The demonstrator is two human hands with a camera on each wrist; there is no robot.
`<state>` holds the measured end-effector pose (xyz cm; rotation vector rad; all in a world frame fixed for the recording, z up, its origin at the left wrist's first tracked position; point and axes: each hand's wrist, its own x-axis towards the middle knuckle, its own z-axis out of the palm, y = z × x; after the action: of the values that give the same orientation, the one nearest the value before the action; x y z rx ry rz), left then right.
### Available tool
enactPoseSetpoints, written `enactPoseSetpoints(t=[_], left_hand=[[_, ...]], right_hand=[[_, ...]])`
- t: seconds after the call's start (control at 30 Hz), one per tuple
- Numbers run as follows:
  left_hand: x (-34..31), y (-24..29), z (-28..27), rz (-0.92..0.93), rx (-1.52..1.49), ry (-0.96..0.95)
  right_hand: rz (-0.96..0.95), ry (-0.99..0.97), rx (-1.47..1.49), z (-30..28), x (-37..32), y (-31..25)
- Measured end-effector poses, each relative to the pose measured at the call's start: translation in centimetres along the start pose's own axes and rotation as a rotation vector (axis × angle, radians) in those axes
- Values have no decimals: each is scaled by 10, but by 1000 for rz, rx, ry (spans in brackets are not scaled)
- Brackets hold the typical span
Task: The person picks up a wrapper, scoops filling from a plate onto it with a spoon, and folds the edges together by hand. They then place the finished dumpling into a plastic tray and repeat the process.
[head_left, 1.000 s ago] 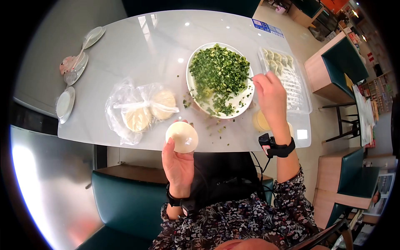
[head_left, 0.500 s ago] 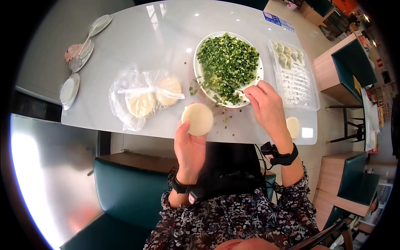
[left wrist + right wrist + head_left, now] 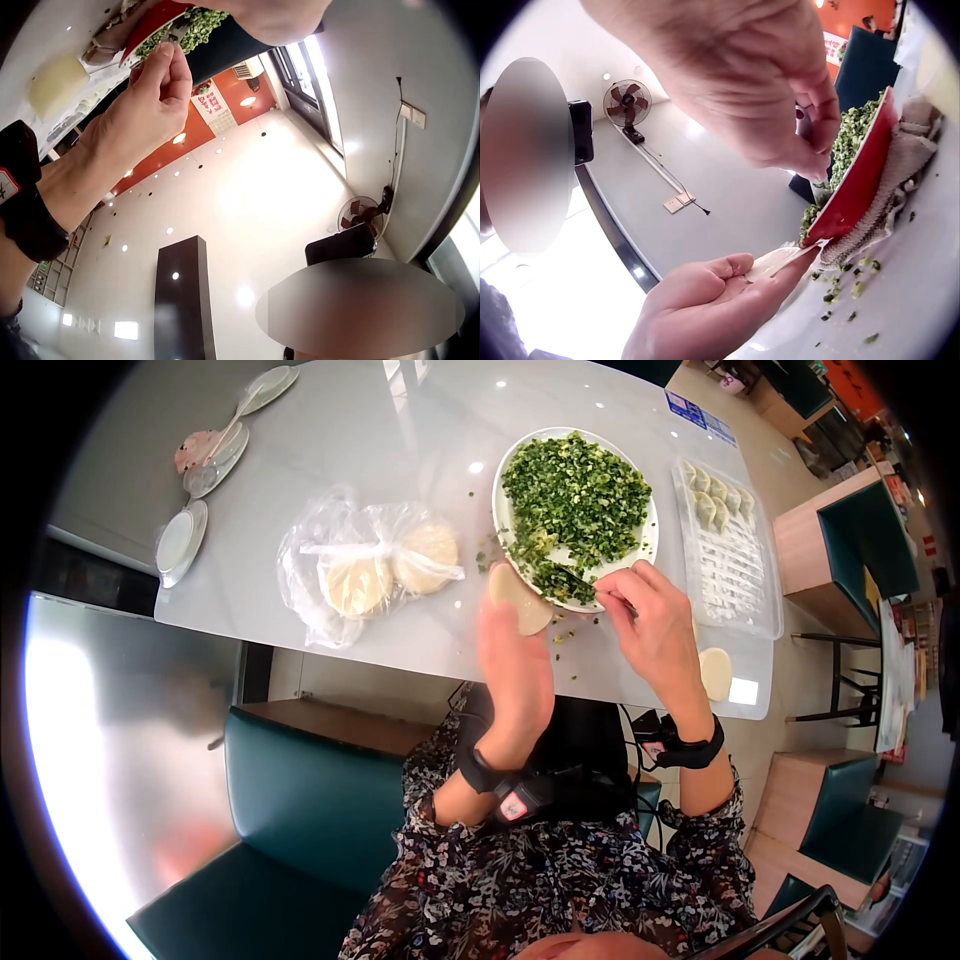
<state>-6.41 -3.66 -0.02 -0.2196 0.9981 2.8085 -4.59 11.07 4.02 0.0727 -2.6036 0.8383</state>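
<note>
My left hand [image 3: 518, 675] holds a round, pale dumpling wrapper [image 3: 532, 612] at the near edge of a wide plate [image 3: 652, 555]. In the right wrist view the wrapper [image 3: 774, 262] lies along the straight fingers, with the thumb at its near side, close under the plate's red outer wall [image 3: 859, 191]. Chopped green filling [image 3: 580, 495] is heaped on the plate. With fingertips together, my right hand [image 3: 652, 622] pinches a slim metal utensil [image 3: 821, 194] whose end reaches into the filling; the fingers hide most of its handle.
Right of the plate, a clear tray [image 3: 735, 585] holds several dumplings. One loose wrapper [image 3: 715, 674] lies near the table's front right. Bagged wrappers [image 3: 358, 588] are on the left, small dishes [image 3: 182, 545] beyond. A cloth [image 3: 885, 195] lies beneath the plate; green bits [image 3: 847, 289] are scattered nearby.
My left hand has carried the wrapper rightward and up to the plate's edge, tilting it. The right hand has moved from the plate's right side to its near right rim. The camera view has shifted.
</note>
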Motion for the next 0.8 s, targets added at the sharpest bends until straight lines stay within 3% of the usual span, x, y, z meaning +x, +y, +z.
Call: enactPoseSetpoints(t=[0.37, 0.43, 0.57, 0.7, 0.8], left_hand=[[-4, 6, 14, -47, 2, -15], [-2, 3, 12, -11, -4, -31], [-1, 2, 12, -7, -48, 8], [1, -1, 7, -9, -113, -10], [-1, -3, 8, 20, -143, -8]], right_hand=[[-33, 37, 50, 10, -15, -17], [-221, 89, -114, 13, -21, -21], [-367, 36, -215, 19, -31, -29], [-345, 84, -243, 11, -35, -28], [-227, 187, -250, 9, -37, -24]])
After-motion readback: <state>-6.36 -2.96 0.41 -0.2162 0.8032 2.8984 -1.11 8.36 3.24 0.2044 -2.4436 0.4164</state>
